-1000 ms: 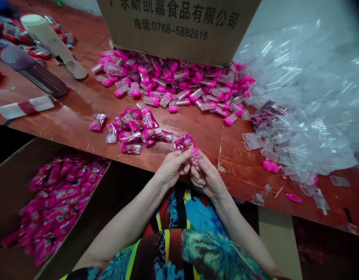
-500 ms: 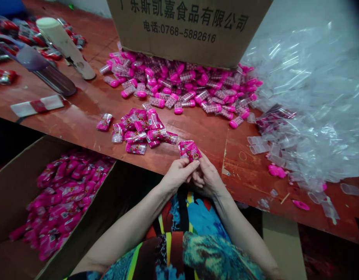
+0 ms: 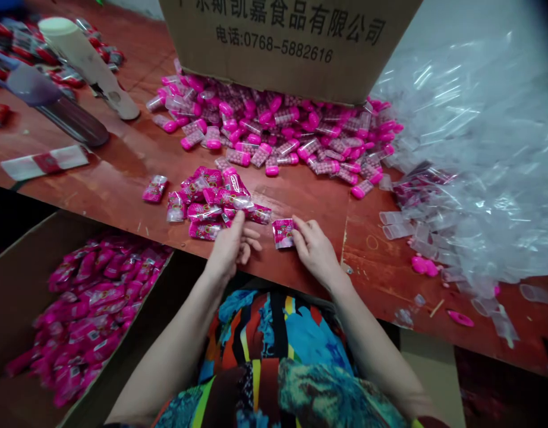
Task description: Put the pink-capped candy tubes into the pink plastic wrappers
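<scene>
My left hand (image 3: 233,245) is at the near edge of a small pile of pink printed sachets (image 3: 204,212), its fingers apart. One sachet with a clear end lies just beyond its fingertips. My right hand (image 3: 316,249) pinches the right edge of a flat pink sachet (image 3: 283,233) between thumb and fingers, low over the red tabletop. A lone pink sachet (image 3: 155,189) lies to the left of the pile. Behind it are many small clear bottles (image 3: 261,154) with pink caps and pink beads inside.
A cardboard carton (image 3: 283,53) stands behind the bottles. On the right lies a clear plastic bag (image 3: 488,160) with empty plastic bottles. An open box (image 3: 15,297) of pink sachets is below the table at left. A purple drink bottle (image 3: 73,119) and a white tumbler (image 3: 91,68) stand at left.
My hands were together around a pink sachet and have parted. My left hand moved left to the pile, where a sachet now lies on top. The right one keeps hold of a flat sachet.
</scene>
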A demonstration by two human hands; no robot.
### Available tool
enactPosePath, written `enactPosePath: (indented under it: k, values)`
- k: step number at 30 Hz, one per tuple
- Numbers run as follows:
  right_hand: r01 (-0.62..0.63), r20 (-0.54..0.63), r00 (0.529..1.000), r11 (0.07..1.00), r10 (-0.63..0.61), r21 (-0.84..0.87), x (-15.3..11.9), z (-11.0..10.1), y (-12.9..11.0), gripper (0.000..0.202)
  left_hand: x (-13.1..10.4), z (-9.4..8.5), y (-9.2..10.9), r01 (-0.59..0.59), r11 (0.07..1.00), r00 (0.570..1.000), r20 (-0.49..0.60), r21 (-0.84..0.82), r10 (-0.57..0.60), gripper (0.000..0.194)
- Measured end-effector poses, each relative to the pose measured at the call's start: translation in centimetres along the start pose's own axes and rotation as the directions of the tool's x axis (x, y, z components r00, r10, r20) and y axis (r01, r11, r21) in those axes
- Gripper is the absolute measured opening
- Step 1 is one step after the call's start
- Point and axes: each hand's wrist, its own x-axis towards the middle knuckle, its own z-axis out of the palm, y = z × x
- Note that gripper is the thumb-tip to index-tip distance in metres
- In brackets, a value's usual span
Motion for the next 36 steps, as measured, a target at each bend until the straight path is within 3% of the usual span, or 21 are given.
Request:
enactPosePath:
  k: [3, 6, 13, 16, 19, 22, 25, 30, 36]
  values:
    - [0.027, -0.005, 1.0, 0.983, -0.029, -0.18, -0.3, 1.7, 0.1, 0.041, -0.6, 2.0, -2.0, -0.041, 0.998, 0.991, 0.127, 0.037, 0.036, 0.059]
    - [0.074, -0.096, 0.991, 0.978, -0.095, -0.197, -0.9, 2.7, 0.6, 0.034, -1.0, 3.8, -3.4, -0.057, 0.998, 0.975, 0.216, 0.04, 0.047, 0.044]
    - [0.145, -0.172, 0.966, 0.956, -0.193, -0.257, -0.9, 3.0, 1.3, 0.032, -1.3, 4.2, -3.7, -0.141, 0.987, 0.973, 0.196, 0.08, 0.123, 0.039]
    - [0.143, -0.219, 0.963, 0.986, -0.159, -0.087, -0.8, 2.5, 0.5, 0.029, -1.3, 4.0, -3.4, -0.149, 0.985, 0.982, 0.13, 0.081, 0.138, 0.041]
    - [0.067, -0.261, 0.965, 0.977, -0.012, 0.203, -0.6, 2.0, -0.6, 0.026, -1.2, 4.1, -3.0, -0.163, 0.984, 0.982, 0.113, 0.077, 0.153, 0.042]
    - [-0.051, -0.299, 0.928, 0.872, 0.221, 0.487, -0.1, 1.4, -1.4, 0.032, -1.2, 4.6, -2.6, -0.182, 0.981, 0.979, 0.106, 0.07, 0.174, 0.042]
    - [-0.091, -0.229, 0.918, 0.735, 0.324, 0.672, 0.2, 0.9, -1.7, 0.041, -1.2, 5.4, -2.0, -0.167, 0.986, 0.983, 0.079, 0.03, 0.164, 0.039]
    - [-0.15, -0.049, 0.954, 0.612, 0.296, 0.777, 0.0, 0.3, -1.9, 0.043, -1.2, 6.4, -1.2, -0.133, 0.983, 0.975, 0.159, -0.126, 0.152, 0.031]
    - [-0.146, -0.079, 0.943, 0.617, 0.323, 0.773, -0.1, 0.6, -1.6, 0.04, -0.9, 7.0, -1.4, -0.05, 0.991, 0.98, 0.186, -0.122, 0.072, 0.035]
